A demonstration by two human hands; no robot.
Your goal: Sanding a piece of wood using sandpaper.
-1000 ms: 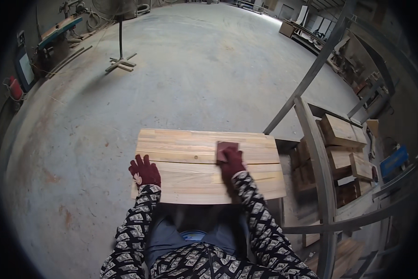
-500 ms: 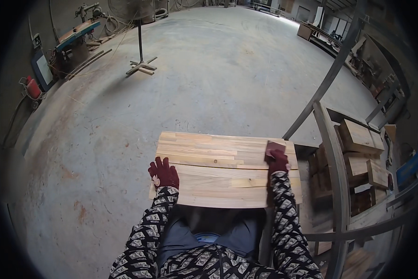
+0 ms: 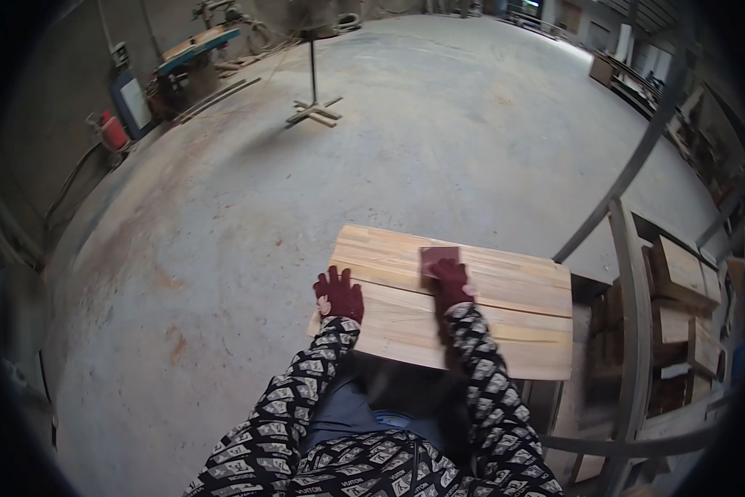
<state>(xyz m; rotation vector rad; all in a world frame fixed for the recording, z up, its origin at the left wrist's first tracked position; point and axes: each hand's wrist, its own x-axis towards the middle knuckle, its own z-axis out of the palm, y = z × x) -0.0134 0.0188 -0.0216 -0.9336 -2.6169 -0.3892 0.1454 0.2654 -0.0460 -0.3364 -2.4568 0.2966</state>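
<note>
Two pale wooden boards, a far board (image 3: 505, 271) and a near board (image 3: 389, 317), lie side by side with a dark gap between them. Flat on their left end rests my left hand (image 3: 339, 296), in a maroon glove, fingers spread and holding nothing. My right hand (image 3: 453, 284), gloved alike, presses a reddish-brown sanding pad (image 3: 439, 255) onto the far board near its middle. The pad's near part is covered by my fingers. What supports the boards is mostly hidden beneath them.
At the right, a metal frame (image 3: 629, 331) holds several stacked wood blocks (image 3: 679, 273). Beyond the boards, a stand fan (image 3: 314, 112) has a crossed wooden base. A red fire extinguisher (image 3: 113, 130) and a blue-edged bench (image 3: 198, 51) stand at the left wall.
My right hand has slid the sanding pad leftward along the far board, from its right end toward the middle. My left hand stays on the left end. The view has swung and tilted.
</note>
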